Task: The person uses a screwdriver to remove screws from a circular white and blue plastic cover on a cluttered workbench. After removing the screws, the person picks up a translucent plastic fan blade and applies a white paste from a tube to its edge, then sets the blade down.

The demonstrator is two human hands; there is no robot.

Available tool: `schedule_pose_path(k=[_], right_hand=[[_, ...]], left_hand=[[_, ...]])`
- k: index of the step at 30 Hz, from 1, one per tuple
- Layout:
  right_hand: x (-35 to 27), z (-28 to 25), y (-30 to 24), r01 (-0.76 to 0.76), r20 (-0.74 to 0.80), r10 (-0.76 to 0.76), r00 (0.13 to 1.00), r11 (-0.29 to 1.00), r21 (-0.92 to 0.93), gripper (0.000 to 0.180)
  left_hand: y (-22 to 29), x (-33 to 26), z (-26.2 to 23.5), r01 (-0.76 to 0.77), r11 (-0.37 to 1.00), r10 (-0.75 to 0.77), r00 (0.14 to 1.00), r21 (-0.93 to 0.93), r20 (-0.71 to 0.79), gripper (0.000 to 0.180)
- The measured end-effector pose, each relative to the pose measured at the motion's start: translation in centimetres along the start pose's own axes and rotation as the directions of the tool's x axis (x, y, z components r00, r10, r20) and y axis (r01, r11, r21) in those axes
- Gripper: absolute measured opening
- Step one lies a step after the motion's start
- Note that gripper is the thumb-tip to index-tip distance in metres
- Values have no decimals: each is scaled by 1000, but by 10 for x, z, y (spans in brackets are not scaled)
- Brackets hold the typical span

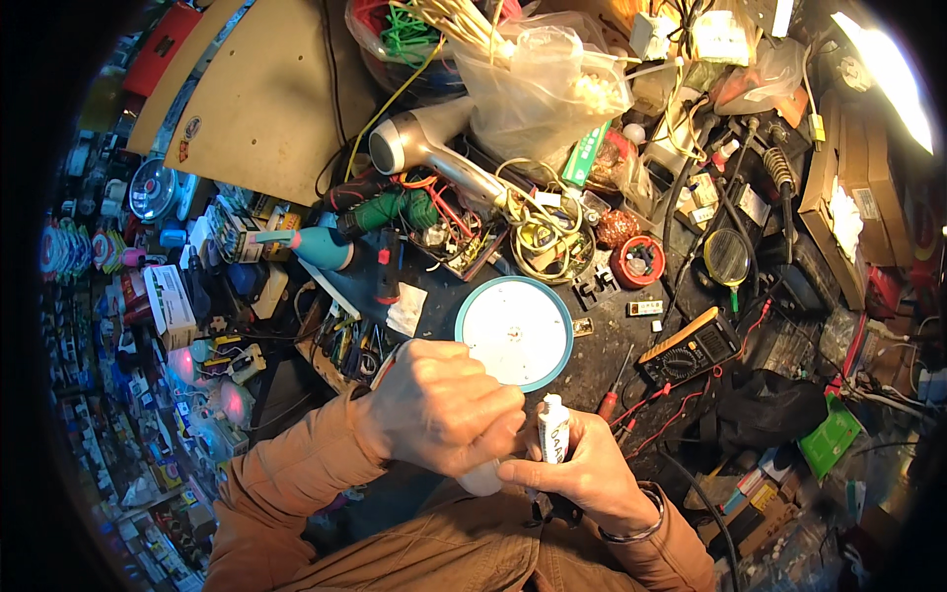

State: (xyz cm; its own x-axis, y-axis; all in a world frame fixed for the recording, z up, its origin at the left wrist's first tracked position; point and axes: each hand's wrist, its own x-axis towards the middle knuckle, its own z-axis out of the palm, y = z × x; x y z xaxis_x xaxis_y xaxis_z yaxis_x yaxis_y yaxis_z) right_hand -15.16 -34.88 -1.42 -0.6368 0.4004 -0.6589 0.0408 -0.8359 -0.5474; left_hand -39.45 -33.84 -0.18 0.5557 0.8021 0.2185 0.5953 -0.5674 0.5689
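Note:
Over my lap, my right hand (592,474) is closed round a small white tube (554,434) with dark print, its narrow end pointing up. Close beside it, my left hand (444,409) is curled into a fist, knuckles up. What its fingers hold is hidden. A pale, translucent rounded piece (480,480) shows just below the left fist, next to my right thumb; I cannot tell which hand holds it. Beyond both hands lies a round disc (514,333) with a white face, a teal rim and small dark specks.
A multimeter (691,347) with red leads and a screwdriver (614,391) lie to the right. Farther off are a red bowl (638,262), a heat gun (434,153) and a plastic bag (543,89). A teal-handled tool (324,249) and crowded small goods fill the left.

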Motion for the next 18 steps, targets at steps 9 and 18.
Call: schedule_pose_path(k=[9,18], right_hand=[[-2,-2,11,-19,7,20,1000,999,-50,25],[-18,-30,27,127,113,-120,986,990,-62,37]], left_hand=[[0,-7,-2,78,994,-76,996,-73,41,31],[-59,-42,21,335,359,-732,680,-871,-41,76]])
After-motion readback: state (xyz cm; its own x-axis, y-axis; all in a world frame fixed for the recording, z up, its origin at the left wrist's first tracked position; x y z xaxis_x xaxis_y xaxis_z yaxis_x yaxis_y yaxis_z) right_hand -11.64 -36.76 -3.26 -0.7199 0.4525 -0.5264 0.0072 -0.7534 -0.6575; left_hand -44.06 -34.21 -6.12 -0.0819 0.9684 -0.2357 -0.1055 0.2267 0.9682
